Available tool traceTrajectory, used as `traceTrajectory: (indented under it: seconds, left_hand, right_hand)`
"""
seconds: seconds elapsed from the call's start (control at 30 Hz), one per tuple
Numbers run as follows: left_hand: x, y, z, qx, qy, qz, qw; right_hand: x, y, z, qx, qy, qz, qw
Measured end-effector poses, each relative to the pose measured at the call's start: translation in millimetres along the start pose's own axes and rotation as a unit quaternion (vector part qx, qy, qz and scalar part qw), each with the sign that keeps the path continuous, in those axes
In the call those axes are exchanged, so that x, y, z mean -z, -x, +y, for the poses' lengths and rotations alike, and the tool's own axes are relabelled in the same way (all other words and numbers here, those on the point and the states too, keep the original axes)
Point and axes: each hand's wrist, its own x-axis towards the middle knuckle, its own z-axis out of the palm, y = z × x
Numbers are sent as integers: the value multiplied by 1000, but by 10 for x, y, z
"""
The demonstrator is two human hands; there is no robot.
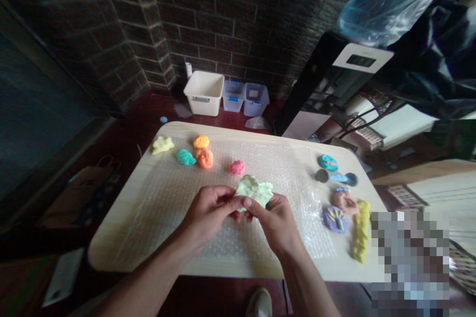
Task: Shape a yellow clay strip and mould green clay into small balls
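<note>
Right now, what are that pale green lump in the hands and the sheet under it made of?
The pale green lump, pinched by both hands, looks like soft foam modelling clay: matt, bumpy, with ragged pulled edges. The sheet looks like clear bubble wrap: glossy, with rows of small bubbles. It lies on a table that looks like pale, smooth wood.

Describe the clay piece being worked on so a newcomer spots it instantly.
On the pale wooden table, over the bubble wrap, the left hand and right hand pinch a pale green clay piece. Only it is lifted; other clay lies flat.
</note>
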Motion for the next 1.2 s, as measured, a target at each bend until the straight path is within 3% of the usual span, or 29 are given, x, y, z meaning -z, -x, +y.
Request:
traceTrajectory:
  seconds: [0.13,0.27,0.47,0.6,0.7,0.8,0.97,1.2]
  left_hand:
    - [-53,18,17,2,39,-19,999]
    - [-38,12,-6,7,66,14,998]
    - [61,-3,-97,-48,-76,59,994]
    - [66,6,-139,-68,-116,75,988]
    - [46,9,-120,-49,-79,85,992]
    - [24,11,-67,-3,-2,58,998]
    - [13,6,-32,25,30,26,999]
    - [108,-43,-78,-10,13,92,996]
  right_hand:
    - [16,4,7,-57,-102,-10,993]
    - [30,-2,20,-63,-105,28,992]
    - [13,22,63,-31,-35,16,999]
    - [9,27,109,-35,-20,17,999]
    - [-9,3,110,-32,-47,29,998]
    - [-25,-26,84,-20,-79,36,996]
    - [-5,-36,73,-15,-36,57,998]
    - [93,-45,86,-7,-40,32,999]
